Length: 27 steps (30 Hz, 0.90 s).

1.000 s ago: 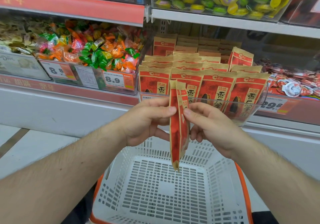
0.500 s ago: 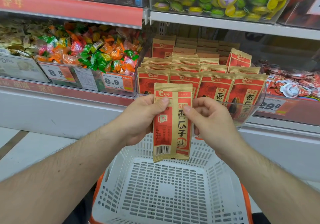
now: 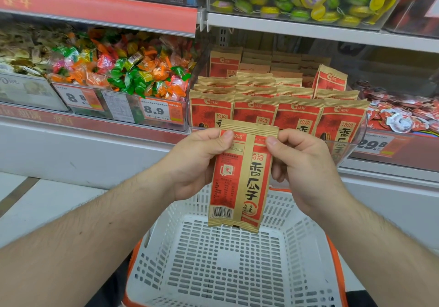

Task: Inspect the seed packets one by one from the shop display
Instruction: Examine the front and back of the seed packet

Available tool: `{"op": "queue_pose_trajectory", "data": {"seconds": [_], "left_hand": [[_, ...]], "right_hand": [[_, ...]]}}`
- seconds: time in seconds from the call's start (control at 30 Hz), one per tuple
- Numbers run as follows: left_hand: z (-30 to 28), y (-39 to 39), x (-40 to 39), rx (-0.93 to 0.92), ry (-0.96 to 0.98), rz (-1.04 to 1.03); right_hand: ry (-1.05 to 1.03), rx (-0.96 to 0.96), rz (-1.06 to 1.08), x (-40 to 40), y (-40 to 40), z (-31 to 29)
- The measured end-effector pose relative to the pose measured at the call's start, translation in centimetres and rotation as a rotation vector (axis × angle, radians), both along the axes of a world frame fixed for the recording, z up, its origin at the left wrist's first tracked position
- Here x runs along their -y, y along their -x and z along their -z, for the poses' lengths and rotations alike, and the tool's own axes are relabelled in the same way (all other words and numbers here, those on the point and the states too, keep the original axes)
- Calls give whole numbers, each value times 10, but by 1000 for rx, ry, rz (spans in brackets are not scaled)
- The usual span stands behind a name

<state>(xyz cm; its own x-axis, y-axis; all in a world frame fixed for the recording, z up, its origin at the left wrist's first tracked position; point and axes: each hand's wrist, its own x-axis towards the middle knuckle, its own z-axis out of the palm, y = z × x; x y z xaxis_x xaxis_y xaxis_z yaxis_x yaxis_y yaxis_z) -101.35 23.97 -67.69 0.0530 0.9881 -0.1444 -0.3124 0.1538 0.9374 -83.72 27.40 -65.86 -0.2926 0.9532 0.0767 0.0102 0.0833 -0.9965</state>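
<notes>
A: What am I seeing up front?
B: Left hand (image 3: pixel 194 164) and right hand (image 3: pixel 306 166) are each pinching a top corner of the seed packet (image 3: pixel 240 180), hanging upright over the white basket (image 3: pixel 213 266).
A: Blocking anything?
B: It's covering part of the front display packets (image 3: pixel 299 114); wrapped candies (image 3: pixel 133 74) are sitting left.

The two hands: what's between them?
In the head view, one seed packet hangs between the left hand and right hand, each pinching a top corner, above the white basket.
</notes>
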Motion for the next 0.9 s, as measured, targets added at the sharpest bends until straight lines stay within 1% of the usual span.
{"op": "queue_pose_trajectory", "data": {"seconds": [0.13, 0.2, 0.3, 0.33, 0.4, 0.57, 0.67, 0.73, 0.9], "left_hand": [[2, 2, -1, -28, -40, 6], [4, 5, -2, -130, -110, -15], [6, 15, -3, -339, -257, -16], [7, 18, -3, -397, -294, -7], [9, 21, -3, -463, -347, -9], [7, 21, -1, -482, -406, -10], [7, 21, -1, -476, -388, -14], [7, 21, -1, -448, -346, -15], [6, 17, 2, -402, -219, 93]], "right_hand": [[-28, 6, -1, -1, -2, 2], [-140, 90, -1, -3, -4, 4], [-381, 286, -5, -6, -9, 8], [-423, 324, -11, -7, -10, 8], [-452, 342, -35, -7, -12, 7], [-454, 319, -68, -7, -13, 5], [-447, 312, -78, -6, -12, 4], [-376, 258, -58, -7, -11, 4], [-164, 94, 0, -9, -11, 1]]}}
